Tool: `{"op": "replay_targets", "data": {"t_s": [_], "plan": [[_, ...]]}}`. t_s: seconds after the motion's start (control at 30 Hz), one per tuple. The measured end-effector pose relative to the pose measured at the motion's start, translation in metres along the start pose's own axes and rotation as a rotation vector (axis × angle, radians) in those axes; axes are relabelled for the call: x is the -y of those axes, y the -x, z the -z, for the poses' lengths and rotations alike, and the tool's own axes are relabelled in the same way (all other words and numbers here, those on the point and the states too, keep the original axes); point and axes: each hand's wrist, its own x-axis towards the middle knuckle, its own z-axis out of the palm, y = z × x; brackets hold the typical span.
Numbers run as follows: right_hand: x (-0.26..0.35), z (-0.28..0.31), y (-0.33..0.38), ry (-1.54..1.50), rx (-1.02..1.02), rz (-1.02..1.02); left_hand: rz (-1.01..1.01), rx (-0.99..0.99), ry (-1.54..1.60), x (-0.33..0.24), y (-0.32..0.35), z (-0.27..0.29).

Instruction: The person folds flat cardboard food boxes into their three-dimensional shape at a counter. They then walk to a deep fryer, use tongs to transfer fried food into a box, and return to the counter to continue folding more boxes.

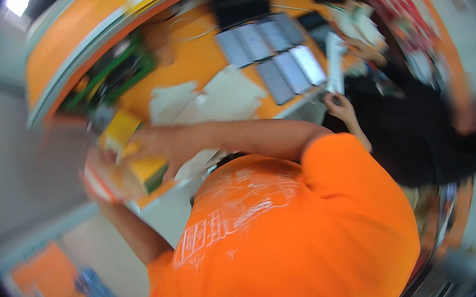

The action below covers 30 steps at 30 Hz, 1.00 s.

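Observation:
Both my hands are at the left end of the orange table [185, 74], and motion blurs them. My left hand [96, 162] is closed around a flat, open-looking piece with a tan face and white and red edges [117, 184], perhaps a small box or tray. Stretched across from the right, my right hand [164, 142] lies over a yellow box with a dark green end [146, 168]. Its fingers are too smeared to show whether they grip it. A second yellow box [121, 128] stands just beyond them.
Pale flattened cardboard [227, 94] lies beyond my right forearm. Several phone-like dark slabs [284, 59] lie in rows farther back. A green crate [119, 74] stands by the yellow-orange partition [88, 41]. At right, a person in black [407, 127] holds a white strip [334, 65].

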Motion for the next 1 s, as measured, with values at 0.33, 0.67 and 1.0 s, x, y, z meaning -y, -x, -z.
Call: {"op": "replay_targets", "data": {"t_s": [0.33,0.67,1.0], "plan": [[-0.084,0.057,-0.029,0.111,0.035,-0.32,-0.035,-0.614,-0.748,-0.037,-0.032,-0.004],[-0.14,0.001,-0.069,0.332,0.18,-0.187,-0.104,-0.737,-1.514,0.01,-0.032,0.11],[-0.157,-0.089,-0.083,0.415,0.068,-0.135,0.017,-0.685,-1.847,0.017,-0.017,0.165]]}}
